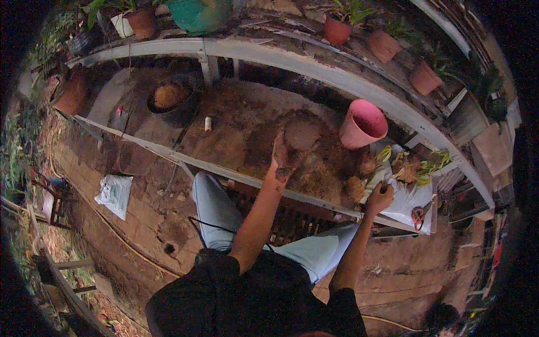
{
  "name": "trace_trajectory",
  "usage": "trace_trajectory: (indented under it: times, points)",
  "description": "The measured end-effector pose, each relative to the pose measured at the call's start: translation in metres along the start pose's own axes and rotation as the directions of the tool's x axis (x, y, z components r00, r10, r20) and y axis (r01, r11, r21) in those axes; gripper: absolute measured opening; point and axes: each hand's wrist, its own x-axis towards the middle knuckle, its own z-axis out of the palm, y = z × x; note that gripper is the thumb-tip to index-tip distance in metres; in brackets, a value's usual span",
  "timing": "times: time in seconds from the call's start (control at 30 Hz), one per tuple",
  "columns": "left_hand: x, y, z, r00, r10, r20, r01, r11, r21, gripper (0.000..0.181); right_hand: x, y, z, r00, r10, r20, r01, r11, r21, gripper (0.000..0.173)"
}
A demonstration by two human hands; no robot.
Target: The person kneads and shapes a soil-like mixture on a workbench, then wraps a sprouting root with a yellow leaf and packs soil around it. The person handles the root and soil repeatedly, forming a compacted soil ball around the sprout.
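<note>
My left hand (286, 155), soiled with dirt, cups the near side of a round brown lump of soil (302, 132) over the table. Loose dark soil (257, 147) is spread around it. My right hand (381, 198) is at the table's right end with its fingers curled, above a white plastic bag (404, 198). Whether anything is inside those fingers is too blurred to tell. Just left of it rests a brown fibrous ball (354, 188). Beyond the hand, plants with yellow-green leaves (433, 162) lie on the bag, and red-handled scissors (417, 215) are to the right.
A pink pot (363, 124) is tilted at the back right. A white spool (208, 124) stands left of the soil, and a dark basin (168, 101) holds a brown mass. Potted plants (383, 45) line the shelf behind. A white sack (114, 196) lies on the floor.
</note>
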Motion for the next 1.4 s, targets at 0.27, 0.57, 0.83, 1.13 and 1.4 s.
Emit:
trace_trajectory:
  times: [0.27, 0.57, 0.83, 1.13, 1.4]
  points:
    - [0.004, -0.006, -0.009, 0.99, -0.128, 0.067, 0.139, 0.971, -0.197, 0.055, -0.001, -0.003, -0.003, 0.996, 0.075, 0.054, -0.079, 0.994, 0.071, 0.019]
    - [0.014, -0.018, -0.008, 0.989, 0.007, 0.146, 0.018, 0.985, -0.17, 0.07, 0.002, -0.004, -0.005, 1.0, -0.002, -0.004, 0.002, 1.0, 0.002, 0.02]
    - [0.009, 0.008, 0.009, 0.98, -0.125, 0.153, 0.178, 0.899, -0.4, 0.079, -0.001, -0.001, -0.004, 1.0, 0.015, -0.015, -0.015, 1.0, 0.001, 0.018]
    - [0.04, -0.023, -0.119, 0.974, 0.139, -0.177, -0.086, 0.957, 0.276, 0.064, 0.006, -0.022, 0.004, 1.0, 0.013, 0.022, -0.014, 0.997, 0.08, 0.017]
    - [0.005, -0.002, -0.011, 0.997, -0.061, 0.053, 0.07, 0.979, -0.192, 0.065, 0.002, -0.004, -0.006, 0.998, 0.054, 0.026, -0.054, 0.999, -0.002, 0.016]
